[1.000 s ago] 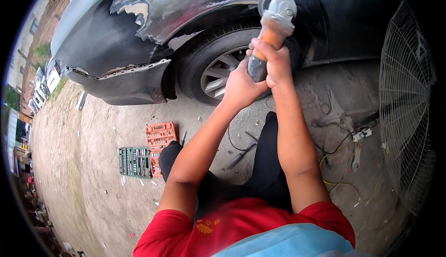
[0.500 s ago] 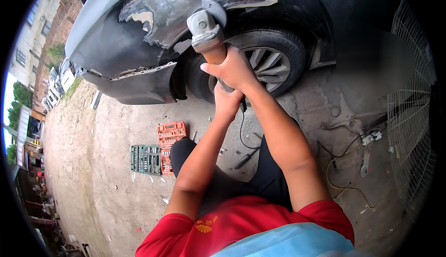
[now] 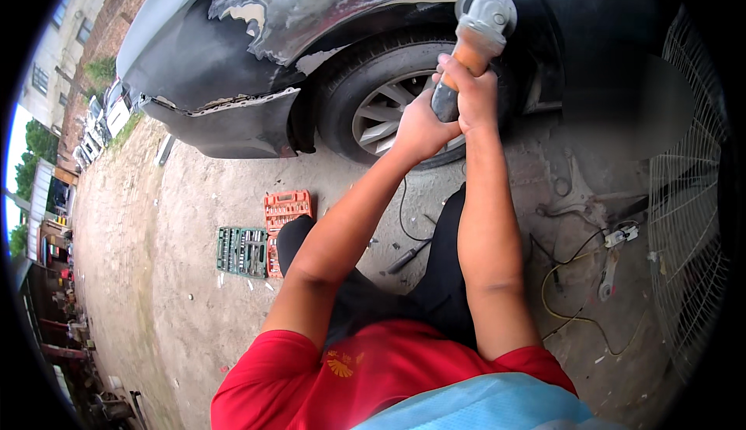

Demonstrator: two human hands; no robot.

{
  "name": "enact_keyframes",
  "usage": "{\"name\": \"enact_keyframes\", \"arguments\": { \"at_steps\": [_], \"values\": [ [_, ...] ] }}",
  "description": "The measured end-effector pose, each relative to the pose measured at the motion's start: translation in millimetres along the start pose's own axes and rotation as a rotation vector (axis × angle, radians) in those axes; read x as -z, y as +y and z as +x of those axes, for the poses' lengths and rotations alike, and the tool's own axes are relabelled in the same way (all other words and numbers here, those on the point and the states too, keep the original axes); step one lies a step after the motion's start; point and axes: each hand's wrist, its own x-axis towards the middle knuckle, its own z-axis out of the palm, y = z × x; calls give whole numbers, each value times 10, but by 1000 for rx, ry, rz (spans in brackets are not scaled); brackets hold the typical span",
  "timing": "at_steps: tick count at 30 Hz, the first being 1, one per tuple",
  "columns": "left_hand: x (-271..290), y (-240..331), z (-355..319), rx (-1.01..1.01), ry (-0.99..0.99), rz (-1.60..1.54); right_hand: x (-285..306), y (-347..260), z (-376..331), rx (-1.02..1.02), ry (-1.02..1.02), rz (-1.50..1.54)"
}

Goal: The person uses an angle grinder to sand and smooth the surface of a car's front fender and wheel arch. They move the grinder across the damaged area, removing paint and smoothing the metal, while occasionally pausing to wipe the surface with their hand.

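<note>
Both hands grip an angle grinder point(image 3: 470, 50) with a silver head, an orange body and a dark rear end. My right hand point(image 3: 477, 102) is wrapped round its body, the thumb along the side. My left hand point(image 3: 423, 128) is closed round the dark rear end, against the right hand. The grinder's head is up by the wheel arch, at the right end of the sanded patch on the car fender point(image 3: 311, 12). Whether the disc touches the panel I cannot tell. Below sits the car wheel point(image 3: 381, 115), partly hidden by my hands.
On the ground at left lie an open orange socket case point(image 3: 287, 206) and a green socket tray point(image 3: 241, 251). A dark-handled tool point(image 3: 404, 260) lies between my legs. At right are a metal suspension arm point(image 3: 576, 189), cables, a power strip point(image 3: 622, 235) and a wire fan guard point(image 3: 684, 197).
Both hands have carried the grinder to the right along the wheel arch, from the left part of the sanded patch to its right end. The grip on it looks the same.
</note>
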Motion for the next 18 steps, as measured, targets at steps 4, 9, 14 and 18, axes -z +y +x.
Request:
{"name": "enact_keyframes", "arguments": {
  "at_steps": [4,9,14,18],
  "values": [
    [-84,-462,-193,7,108,-300,-217,110,-114,91,-179,-398],
    [-57,-607,-353,0,262,-439,-473,326,-139,118,-311,-553],
    [-67,-517,-285,-29,185,-331,-305,264,-124,61,-261,-432],
    [-154,-333,-129,9,86,-90,48,175,-83,-73,-154,-119]
  ]
}}
